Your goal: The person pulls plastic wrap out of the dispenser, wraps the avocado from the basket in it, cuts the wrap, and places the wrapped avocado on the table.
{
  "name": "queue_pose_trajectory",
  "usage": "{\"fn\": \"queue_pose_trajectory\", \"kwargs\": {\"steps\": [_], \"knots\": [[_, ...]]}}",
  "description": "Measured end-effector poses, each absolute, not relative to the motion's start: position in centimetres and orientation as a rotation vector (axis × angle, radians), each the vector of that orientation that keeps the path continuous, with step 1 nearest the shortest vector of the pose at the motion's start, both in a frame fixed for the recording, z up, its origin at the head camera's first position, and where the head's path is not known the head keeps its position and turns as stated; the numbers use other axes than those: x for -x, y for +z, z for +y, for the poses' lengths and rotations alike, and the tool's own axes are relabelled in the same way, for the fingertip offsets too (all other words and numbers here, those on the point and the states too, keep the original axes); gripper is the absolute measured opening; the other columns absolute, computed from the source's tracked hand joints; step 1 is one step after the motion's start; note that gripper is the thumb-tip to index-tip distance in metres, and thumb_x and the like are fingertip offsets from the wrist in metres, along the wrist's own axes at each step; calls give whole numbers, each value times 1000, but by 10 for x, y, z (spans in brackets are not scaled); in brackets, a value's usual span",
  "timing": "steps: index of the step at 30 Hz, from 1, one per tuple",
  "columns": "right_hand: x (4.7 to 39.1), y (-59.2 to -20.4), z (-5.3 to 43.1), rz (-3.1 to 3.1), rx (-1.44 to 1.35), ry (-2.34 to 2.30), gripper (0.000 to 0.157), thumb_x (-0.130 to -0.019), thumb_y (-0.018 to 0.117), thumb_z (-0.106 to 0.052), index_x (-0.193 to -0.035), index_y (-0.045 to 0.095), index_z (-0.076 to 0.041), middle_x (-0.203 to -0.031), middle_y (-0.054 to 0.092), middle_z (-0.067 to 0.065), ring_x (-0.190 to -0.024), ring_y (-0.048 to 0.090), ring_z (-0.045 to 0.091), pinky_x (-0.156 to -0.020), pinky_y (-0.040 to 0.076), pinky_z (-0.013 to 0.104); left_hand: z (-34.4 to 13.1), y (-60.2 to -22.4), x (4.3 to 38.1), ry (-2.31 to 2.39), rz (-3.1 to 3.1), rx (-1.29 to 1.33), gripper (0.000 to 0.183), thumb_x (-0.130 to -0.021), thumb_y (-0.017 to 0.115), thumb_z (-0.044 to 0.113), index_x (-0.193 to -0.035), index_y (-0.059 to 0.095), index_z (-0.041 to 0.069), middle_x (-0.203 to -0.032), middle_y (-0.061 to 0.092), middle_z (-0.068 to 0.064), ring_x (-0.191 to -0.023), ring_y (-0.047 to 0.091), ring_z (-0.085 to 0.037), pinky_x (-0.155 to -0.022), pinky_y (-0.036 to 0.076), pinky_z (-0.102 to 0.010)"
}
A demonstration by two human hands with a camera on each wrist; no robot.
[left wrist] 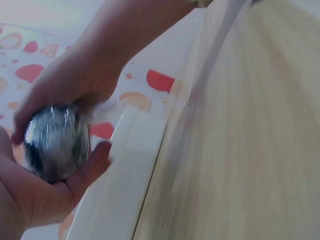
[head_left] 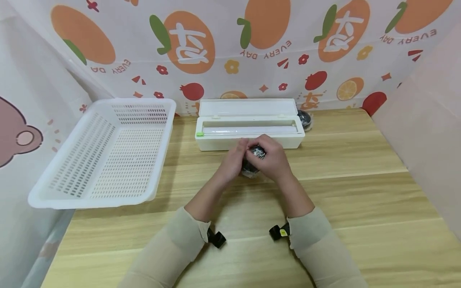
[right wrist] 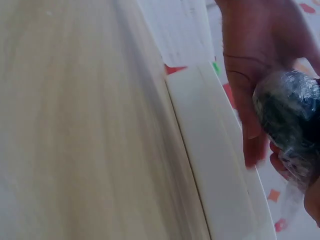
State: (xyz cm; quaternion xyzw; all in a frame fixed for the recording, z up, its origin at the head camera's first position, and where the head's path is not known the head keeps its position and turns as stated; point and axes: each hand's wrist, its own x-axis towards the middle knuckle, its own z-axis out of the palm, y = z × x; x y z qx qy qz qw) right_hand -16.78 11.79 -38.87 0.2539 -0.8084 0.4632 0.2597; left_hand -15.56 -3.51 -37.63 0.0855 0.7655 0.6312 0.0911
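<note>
Both hands meet around a dark round ball (head_left: 249,167) wrapped in clear cling film, just in front of a white cling film dispenser (head_left: 248,143). My left hand (head_left: 230,163) holds the ball from the left; in the left wrist view the wrapped ball (left wrist: 56,145) sits between its thumb and palm. From the other side my right hand (head_left: 275,159) grips it with bent fingers. In the right wrist view loose, crinkled film shows on the ball (right wrist: 290,107). The dispenser's lid stands raised, and a pale film roll (head_left: 248,130) lies inside.
A white slotted plastic basket (head_left: 163,160) stands at the left of the wooden table (head_left: 345,200). Another dark film-wrapped ball (head_left: 304,119) rests by the dispenser's right end. A fruit-printed curtain (head_left: 223,80) hangs behind the table.
</note>
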Motion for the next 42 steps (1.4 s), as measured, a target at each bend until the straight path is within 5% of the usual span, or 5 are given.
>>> {"fn": "queue_pose_trajectory", "kwargs": {"steps": [7,17,27,38,42], "knots": [[156,-393,93,-2054,-394,1226,29,-96,51,-18,-78,70,-5,-78,68,8,-79,66,22,-71,56,37,-24,-386,148,1966,2489,-167,82,-92,31,75,-106,71,4,-95,71,-14,-82,64,-17,-72,54,-29],[147,-391,73,-1753,37,1912,33,-102,47,-20,-96,68,4,-90,71,17,-88,68,21,-82,54,28,-6,-402,140,2377,2414,-162,36,-104,50,30,-114,72,2,-110,72,-14,-101,66,-19,-85,56,-31],[143,-394,60,-1828,154,2128,43,-104,44,-36,-126,59,-3,-115,65,20,-108,60,20,-96,46,34,-8,-400,147,2441,2382,114,39,-102,50,32,-109,73,1,-105,73,-12,-97,66,-14,-84,53,-24],[137,-392,58,-2024,-117,2072,75,-96,60,-35,-157,18,-18,-144,48,13,-128,51,23,-108,41,42,-20,-393,153,2411,2255,158,43,-102,44,32,-129,64,6,-131,65,-5,-123,56,-14,-106,43,-31],[141,-392,65,-2072,-123,1961,74,-97,56,-42,-157,17,-25,-150,45,9,-134,48,23,-112,37,45,-17,-389,152,2443,2098,148,42,-101,48,35,-123,68,5,-122,68,-6,-110,60,-13,-91,51,-28]]}}
